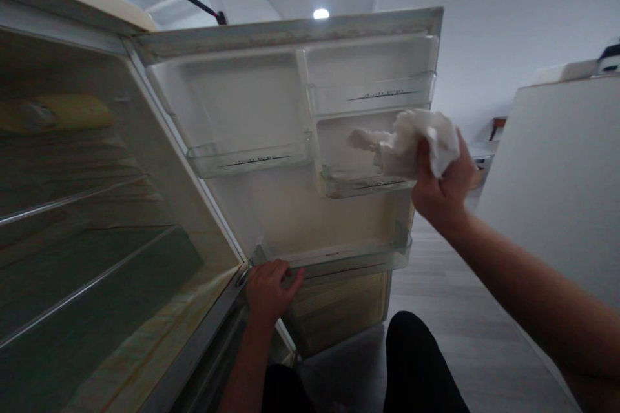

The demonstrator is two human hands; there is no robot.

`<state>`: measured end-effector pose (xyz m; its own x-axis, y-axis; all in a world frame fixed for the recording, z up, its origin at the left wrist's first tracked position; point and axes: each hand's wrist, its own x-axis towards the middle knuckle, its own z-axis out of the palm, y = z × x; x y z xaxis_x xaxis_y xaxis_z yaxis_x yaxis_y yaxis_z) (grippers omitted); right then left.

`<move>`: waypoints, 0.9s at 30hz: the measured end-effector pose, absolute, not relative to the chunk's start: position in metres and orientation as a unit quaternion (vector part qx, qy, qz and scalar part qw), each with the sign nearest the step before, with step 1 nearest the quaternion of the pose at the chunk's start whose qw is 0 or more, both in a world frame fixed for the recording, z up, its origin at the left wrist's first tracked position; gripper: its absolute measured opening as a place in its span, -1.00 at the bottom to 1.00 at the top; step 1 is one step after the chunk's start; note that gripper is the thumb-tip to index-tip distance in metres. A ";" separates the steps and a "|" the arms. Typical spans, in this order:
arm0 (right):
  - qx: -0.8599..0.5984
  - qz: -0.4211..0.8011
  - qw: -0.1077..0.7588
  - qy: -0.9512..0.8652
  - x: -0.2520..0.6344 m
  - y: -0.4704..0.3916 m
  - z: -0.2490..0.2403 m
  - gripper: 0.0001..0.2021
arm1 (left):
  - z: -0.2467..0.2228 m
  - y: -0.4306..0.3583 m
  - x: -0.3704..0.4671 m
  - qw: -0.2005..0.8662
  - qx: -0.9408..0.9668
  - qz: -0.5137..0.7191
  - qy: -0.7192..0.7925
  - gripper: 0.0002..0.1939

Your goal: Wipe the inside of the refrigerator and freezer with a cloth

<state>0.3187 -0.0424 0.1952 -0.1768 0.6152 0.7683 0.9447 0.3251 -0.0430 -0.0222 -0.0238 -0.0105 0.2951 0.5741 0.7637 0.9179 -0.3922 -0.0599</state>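
crumpled white wipe gripped in right hand, held by free edge of refrigerator door | left hand laid with curled fingers on bottom door shelf; whether shelf is gripped cannot be told | floor seen open between door and white cabinet | shelf lettering blurred, refrigerator interior dim, forearms cut off

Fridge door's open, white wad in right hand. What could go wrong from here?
1. The left hand is at the hinge end of the lower door shelf; fingers might get pinched if the fridge door swings shut.
2. Leaning on that shelf could loosen it.
3. The loose end of the white wad in the right hand might snag a nearby shelf rim.
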 end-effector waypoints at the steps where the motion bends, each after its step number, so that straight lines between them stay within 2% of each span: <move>1: -0.507 -0.247 0.384 -0.731 0.310 -0.049 0.186 -0.62 | -0.011 -0.024 -0.022 0.257 -0.763 -0.337 -0.488 -0.68; 2: -0.475 -0.256 0.387 -0.747 0.301 -0.054 0.177 -0.62 | -0.011 -0.023 -0.022 0.258 -0.763 -0.338 -0.486 -0.68; 5: -0.374 -0.260 0.304 -0.837 0.280 -0.048 0.150 -0.66 | -0.012 -0.024 -0.021 0.262 -0.762 -0.339 -0.485 -0.68; 7: -0.327 -0.272 0.283 -0.860 0.272 -0.035 0.138 -0.57 | -0.012 -0.024 -0.021 0.264 -0.759 -0.338 -0.489 -0.67; 10: -0.276 -0.291 0.307 -0.863 0.268 -0.018 0.131 -0.36 | -0.012 -0.024 -0.021 0.262 -0.761 -0.329 -0.494 -0.66; 12: -0.270 -0.294 0.313 -0.862 0.268 -0.014 0.132 -0.29 | -0.011 -0.024 -0.020 0.256 -0.762 -0.330 -0.495 -0.66; 17: -0.295 -0.362 0.327 -0.821 0.283 0.001 0.135 -0.45 | -0.011 -0.022 -0.019 0.256 -0.758 -0.336 -0.498 -0.65; 21: -0.335 -0.412 0.343 -0.775 0.331 0.027 0.129 -0.45 | -0.012 -0.021 -0.017 0.257 -0.758 -0.327 -0.503 -0.64; 27: -0.379 -0.419 0.368 -0.739 0.386 0.046 0.119 -0.47 | -0.012 -0.015 -0.004 0.268 -0.740 -0.328 -0.523 -0.64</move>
<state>0.3862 0.0465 0.1190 -0.4433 0.2512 0.8605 0.8675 0.3619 0.3413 -0.0042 -0.0154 -0.0124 0.2385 0.5982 0.7650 0.9491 -0.3105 -0.0532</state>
